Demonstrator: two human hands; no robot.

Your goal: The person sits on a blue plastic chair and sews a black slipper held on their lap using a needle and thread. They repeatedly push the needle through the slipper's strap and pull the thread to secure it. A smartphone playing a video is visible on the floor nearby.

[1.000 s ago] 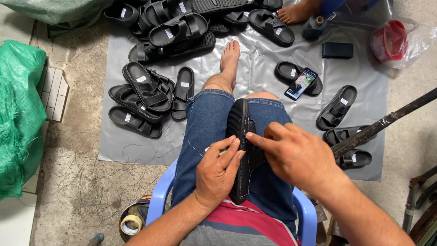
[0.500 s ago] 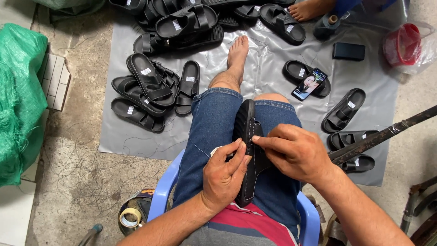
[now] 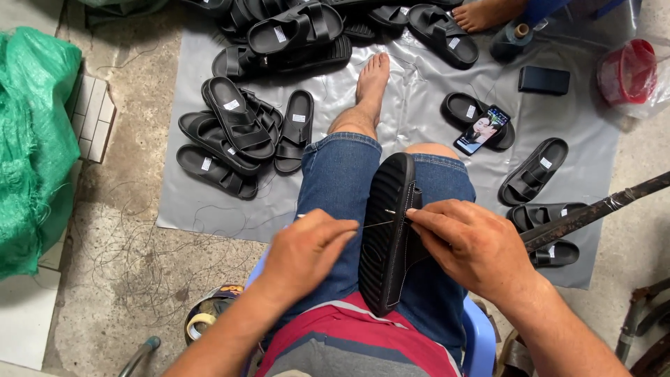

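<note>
A black sandal (image 3: 388, 237) stands on its edge on my lap, sole facing left, between my two hands. My right hand (image 3: 474, 244) grips its strap side and holds it steady against my right thigh. My left hand (image 3: 310, 248) is a little left of the sole, fingers pinched shut on a thin pale thread (image 3: 373, 225) that runs taut from the fingers to the sandal's rim. A small needle-like point (image 3: 388, 211) shows at the sole's edge.
I sit on a blue plastic stool (image 3: 480, 342) over a grey sheet (image 3: 419, 105). Several black sandals (image 3: 237, 126) lie on the sheet left, ahead and right. A phone (image 3: 481, 130), a dark box (image 3: 544, 80), a green sack (image 3: 31, 139), a tape roll (image 3: 199, 323) and a dark bar (image 3: 593, 213) lie around.
My left hand has drawn away from the sandal to the left, pulling the thread out taut. The right hand stays on the sandal's strap side.
</note>
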